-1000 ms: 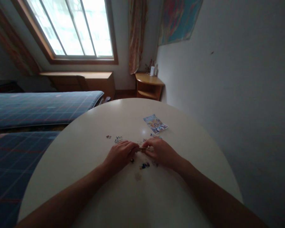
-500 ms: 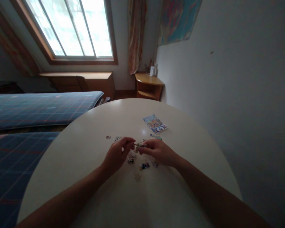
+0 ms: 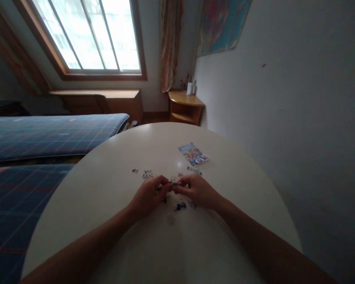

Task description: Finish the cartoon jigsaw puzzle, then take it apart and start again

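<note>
2 Hands Pinch a Small Jigsaw Cluster Above a Round White Table

The left hand and the right hand meet near the middle of the round white table, with a small jigsaw cluster between their fingertips. The right thumb and forefinger are clamped on the cluster's right side; the left thumb and forefinger close on its left edge. How its pieces interlock is too small to tell. Black-and-white pieces show in the curl of the left hand, partly hidden; whether they are held or lie beneath it cannot be told.

Loose pieces lie around the hands. Beyond the left hand are a scattered group and, farther left, a small reddish group. Blue-green pieces lie just beyond the right hand. Nearer the person are a dark blue section, a greyish patch beside the right wrist and a pale patch, both blurred. A colourful printed sheet lies past the pieces, its near right corner white.

Behind the table, a plaid mattress stretches out at left, a wooden corner shelf stands against the wall, and a wood-framed window lets in bright light.
</note>
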`<state>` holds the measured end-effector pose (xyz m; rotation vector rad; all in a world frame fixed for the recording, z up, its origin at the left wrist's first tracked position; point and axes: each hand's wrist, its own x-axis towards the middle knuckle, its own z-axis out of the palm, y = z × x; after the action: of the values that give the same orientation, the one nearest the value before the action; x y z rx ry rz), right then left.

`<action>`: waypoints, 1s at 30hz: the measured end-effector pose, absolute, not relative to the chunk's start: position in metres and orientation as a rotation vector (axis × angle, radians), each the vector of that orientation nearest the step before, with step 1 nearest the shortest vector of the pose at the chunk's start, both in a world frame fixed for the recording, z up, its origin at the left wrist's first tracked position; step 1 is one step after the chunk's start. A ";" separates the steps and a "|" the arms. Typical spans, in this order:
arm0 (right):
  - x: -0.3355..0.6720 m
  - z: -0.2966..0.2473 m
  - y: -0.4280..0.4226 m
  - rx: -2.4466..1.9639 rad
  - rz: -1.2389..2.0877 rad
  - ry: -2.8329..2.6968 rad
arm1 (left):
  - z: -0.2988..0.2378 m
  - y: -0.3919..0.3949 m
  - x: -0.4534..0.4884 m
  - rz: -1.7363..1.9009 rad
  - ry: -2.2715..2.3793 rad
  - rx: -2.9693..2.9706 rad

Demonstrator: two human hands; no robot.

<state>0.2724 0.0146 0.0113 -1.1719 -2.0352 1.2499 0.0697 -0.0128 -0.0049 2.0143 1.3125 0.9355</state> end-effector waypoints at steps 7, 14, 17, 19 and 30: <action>0.273 0.011 0.015 -1.107 1.166 -2.099 | -0.003 -0.013 0.071 0.959 1.313 1.705; 0.272 0.010 0.012 -1.064 0.917 -2.210 | -0.002 -0.011 0.070 1.022 1.259 1.665; 0.271 0.009 0.011 -1.055 0.723 -2.250 | -0.001 -0.012 0.071 1.031 1.269 1.713; 0.270 0.008 0.011 -1.035 0.583 -2.295 | -0.001 -0.013 0.072 1.023 1.307 1.766; 0.276 0.007 0.013 -1.037 0.424 -2.409 | -0.007 0.003 0.049 0.901 1.728 2.085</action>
<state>0.2762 0.0134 0.0073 -1.0370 -2.4092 0.4244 0.0488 0.0035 -0.0072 2.0853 1.7279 0.9012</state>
